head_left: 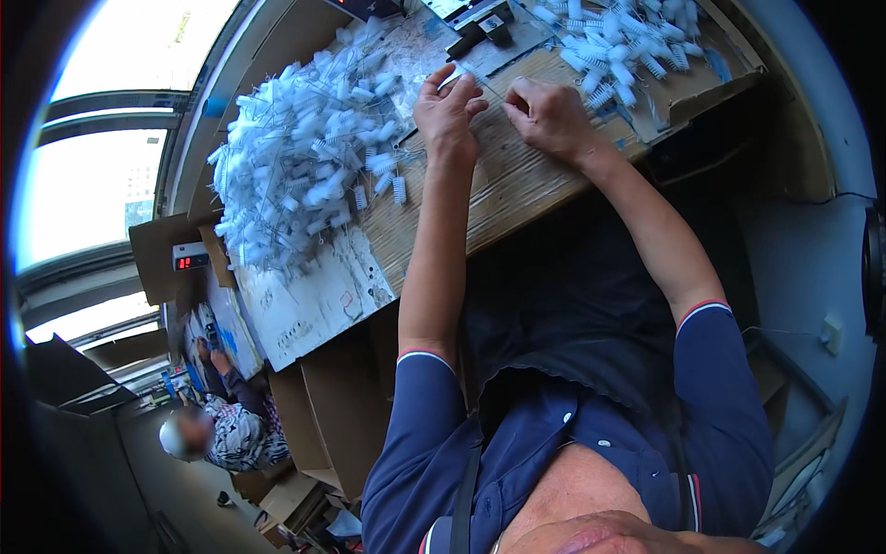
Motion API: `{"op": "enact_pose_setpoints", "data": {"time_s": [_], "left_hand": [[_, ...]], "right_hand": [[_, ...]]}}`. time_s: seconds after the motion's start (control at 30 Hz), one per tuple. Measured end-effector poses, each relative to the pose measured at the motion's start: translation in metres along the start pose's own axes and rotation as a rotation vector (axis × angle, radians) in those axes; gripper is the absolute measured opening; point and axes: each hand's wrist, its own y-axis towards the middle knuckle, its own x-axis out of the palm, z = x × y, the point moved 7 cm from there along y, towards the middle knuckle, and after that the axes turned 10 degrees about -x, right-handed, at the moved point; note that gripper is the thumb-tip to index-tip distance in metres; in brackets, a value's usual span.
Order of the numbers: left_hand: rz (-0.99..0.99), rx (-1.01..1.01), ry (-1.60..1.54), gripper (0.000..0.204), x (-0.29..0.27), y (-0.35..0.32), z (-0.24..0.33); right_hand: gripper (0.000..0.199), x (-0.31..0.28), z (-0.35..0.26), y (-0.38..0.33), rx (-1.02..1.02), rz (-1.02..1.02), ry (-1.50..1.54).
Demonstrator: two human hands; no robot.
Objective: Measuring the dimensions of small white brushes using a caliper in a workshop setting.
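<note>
Over the worktable, my left hand point(448, 115) is raised with its fingers curled; a pale sliver shows between thumb and forefinger, too small to name. Just to its right, my right hand point(549, 120) is closed in a pinch. A thin wire point(491, 90) slants between the two hands, and its lower end meets the right fingertips. Left of my hands lies a large heap of small white ridged cylinders on thin wire stems point(309, 162). To the right of them, a smaller pile of similar white pieces point(623, 46) covers the table's far corner.
A dark metal fixture point(480, 32) stands beyond my hands. Brown cardboard point(503, 194) covers the table's near edge. A small box with a red display point(190, 257) sits at the left, beside windows. Lower left, another person point(235, 429) works near cardboard boxes point(337, 415).
</note>
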Motion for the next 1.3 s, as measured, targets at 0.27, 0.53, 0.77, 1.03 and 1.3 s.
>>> {"op": "enact_pose_setpoints", "data": {"time_s": [0.27, 0.53, 0.77, 1.03, 1.3], "left_hand": [[-0.233, -0.113, -0.062, 0.023, 0.014, 0.024, -0.009], [0.154, 0.561, 0.757, 0.02, -0.011, -0.005, 0.041], [0.241, 0.854, 0.861, 0.012, -0.042, -0.019, 0.043], [0.231, 0.791, 0.798, 0.014, -0.046, -0.014, 0.043], [0.244, 0.759, 0.807, 0.013, -0.047, -0.013, 0.042]], "right_hand": [[0.021, 0.007, 0.019, 0.011, 0.148, -0.047, 0.05], [0.024, 0.016, 0.057, 0.038, 0.29, -0.151, -0.159], [0.022, 0.025, 0.07, 0.05, 0.249, -0.067, -0.251], [0.021, 0.031, 0.064, 0.054, 0.222, -0.026, -0.3], [0.019, 0.033, 0.064, 0.054, 0.253, -0.019, -0.266]]}}
